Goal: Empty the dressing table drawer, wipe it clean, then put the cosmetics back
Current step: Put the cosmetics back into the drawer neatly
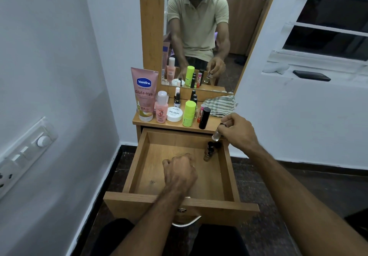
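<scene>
We list the drawer first: pulled fully out, wooden, our left hand inside it, fingers curled under, knuckles up; whether it holds anything we cannot tell. Beyond both hands, the tabletop with mirror behind. Far beyond our left hand, the pink tube stands cap-down. Just beyond our right hand, a striped cloth lies crumpled. Beyond our left hand stand a pink bottle, a green stick, a white jar. Left of our right hand, a black stick. Our right hand pinches a small clear bottle by its cap, hanging over the drawer's far right corner. Directly below it, two small dark-capped bottles lie in that corner.
</scene>
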Tool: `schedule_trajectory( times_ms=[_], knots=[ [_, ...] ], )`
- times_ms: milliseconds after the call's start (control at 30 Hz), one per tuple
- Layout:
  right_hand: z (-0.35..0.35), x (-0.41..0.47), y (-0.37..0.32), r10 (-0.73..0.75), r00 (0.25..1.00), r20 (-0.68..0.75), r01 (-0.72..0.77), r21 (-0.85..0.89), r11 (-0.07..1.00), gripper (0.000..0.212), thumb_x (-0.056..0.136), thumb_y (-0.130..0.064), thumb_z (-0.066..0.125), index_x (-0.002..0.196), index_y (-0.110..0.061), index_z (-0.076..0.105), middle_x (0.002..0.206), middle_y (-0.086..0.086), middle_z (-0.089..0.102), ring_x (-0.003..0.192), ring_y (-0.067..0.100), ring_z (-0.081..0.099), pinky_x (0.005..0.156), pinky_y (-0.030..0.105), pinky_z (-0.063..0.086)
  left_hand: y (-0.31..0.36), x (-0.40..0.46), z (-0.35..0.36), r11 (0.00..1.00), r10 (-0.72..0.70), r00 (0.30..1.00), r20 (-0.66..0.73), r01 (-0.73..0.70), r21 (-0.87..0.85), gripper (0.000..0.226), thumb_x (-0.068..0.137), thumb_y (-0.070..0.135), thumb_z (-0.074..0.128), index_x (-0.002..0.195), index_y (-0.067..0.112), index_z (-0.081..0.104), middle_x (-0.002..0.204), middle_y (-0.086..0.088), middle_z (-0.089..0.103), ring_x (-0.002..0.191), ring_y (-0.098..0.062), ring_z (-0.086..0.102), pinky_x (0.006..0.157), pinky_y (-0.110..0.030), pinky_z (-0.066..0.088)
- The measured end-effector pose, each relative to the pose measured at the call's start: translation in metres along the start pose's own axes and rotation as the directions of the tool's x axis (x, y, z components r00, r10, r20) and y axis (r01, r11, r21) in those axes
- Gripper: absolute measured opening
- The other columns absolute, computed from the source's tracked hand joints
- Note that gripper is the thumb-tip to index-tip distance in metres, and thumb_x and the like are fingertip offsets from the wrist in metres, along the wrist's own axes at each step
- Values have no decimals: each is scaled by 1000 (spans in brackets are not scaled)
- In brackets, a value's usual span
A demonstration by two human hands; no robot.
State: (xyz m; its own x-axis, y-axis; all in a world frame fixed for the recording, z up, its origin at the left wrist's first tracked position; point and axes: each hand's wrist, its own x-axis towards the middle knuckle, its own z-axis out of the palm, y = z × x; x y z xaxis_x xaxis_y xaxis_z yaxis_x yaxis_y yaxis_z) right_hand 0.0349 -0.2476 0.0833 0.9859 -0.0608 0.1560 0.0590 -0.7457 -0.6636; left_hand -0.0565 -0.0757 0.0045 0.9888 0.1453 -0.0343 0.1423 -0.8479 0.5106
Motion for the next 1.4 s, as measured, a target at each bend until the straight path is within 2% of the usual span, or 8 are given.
schedule_trajectory(
  times_ms=[167, 300, 467, 800, 967, 1133, 1200, 1400],
  knots=[
    [18, -29, 20, -20, 955, 295, 94, -240, 966, 22, 81, -25, 77, 100, -32, 69, 98, -11, 69, 84, 2, 60, 66, 20, 47, -1, 1, 3, 1000, 16, 1000, -21, -16, -9, 28, 95, 21, 54, 118, 32, 64, 101, 9, 71, 97, -12, 60, 97, -38, 31],
    [37, -38, 28, 7, 932, 364, 134, -361, 923, 24, 84, -21, 77, 107, -27, 71, 99, -9, 67, 90, 10, 62, 77, 29, 54, -2, 2, 4, 1000, 12, 1000, -14, -12, -12, 33, 95, 25, 55, 127, 33, 61, 109, 8, 72, 104, -13, 60, 100, -38, 30],
    [46, -38, 32, -34, 945, 324, 159, -367, 917, 18, 86, -22, 74, 98, -32, 65, 91, -11, 63, 80, 8, 58, 61, 24, 43, -3, 2, 4, 1000, 14, 1000, -5, -14, -7, 36, 95, 26, 55, 130, 33, 60, 111, 8, 72, 106, -13, 60, 100, -38, 30],
    [53, -36, 35, -54, 958, 282, 154, -343, 927, 31, 81, -18, 78, 86, -32, 51, 88, -9, 60, 82, 13, 59, 69, 34, 53, -2, 1, 4, 1000, 11, 1000, 3, -11, 6, 37, 97, 27, 56, 133, 32, 58, 114, 8, 71, 108, -13, 59, 102, -38, 31],
    [55, -36, 38, -50, 962, 269, 140, -327, 934, 31, 82, -25, 81, 87, -33, 51, 94, -7, 61, 83, 12, 59, 70, 31, 51, -2, 1, 4, 1000, 8, 1000, 4, -8, 8, 37, 97, 27, 56, 134, 32, 58, 116, 7, 71, 110, -13, 59, 103, -39, 30],
    [52, -34, 40, -37, 962, 271, 123, -306, 944, 30, 83, -16, 77, 87, -33, 52, 99, -5, 62, 82, 9, 56, 64, 23, 43, -2, -1, 2, 1000, 11, 1000, 4, -11, 8, 37, 97, 26, 55, 134, 31, 57, 115, 7, 71, 109, -13, 59, 104, -38, 30],
    [47, -34, 36, -26, 965, 261, 106, -296, 949, 27, 83, -14, 73, 89, -32, 54, 99, -6, 62, 83, 10, 57, 66, 27, 47, -2, -2, 2, 1000, 10, 1000, 5, -10, 6, 37, 97, 25, 54, 133, 31, 57, 115, 7, 71, 109, -13, 59, 104, -38, 30],
    [24, -24, -8, -202, 974, -107, 184, -155, 971, 16, 89, -31, 61, 102, -36, 53, 96, -15, 56, 81, 9, 58, 67, 33, 49, -1, -1, -1, 1000, 15, 1000, 10, -15, 13, 32, 97, 23, 53, 126, 31, 61, 104, 8, 71, 102, -13, 60, 100, -37, 31]
  ],
)
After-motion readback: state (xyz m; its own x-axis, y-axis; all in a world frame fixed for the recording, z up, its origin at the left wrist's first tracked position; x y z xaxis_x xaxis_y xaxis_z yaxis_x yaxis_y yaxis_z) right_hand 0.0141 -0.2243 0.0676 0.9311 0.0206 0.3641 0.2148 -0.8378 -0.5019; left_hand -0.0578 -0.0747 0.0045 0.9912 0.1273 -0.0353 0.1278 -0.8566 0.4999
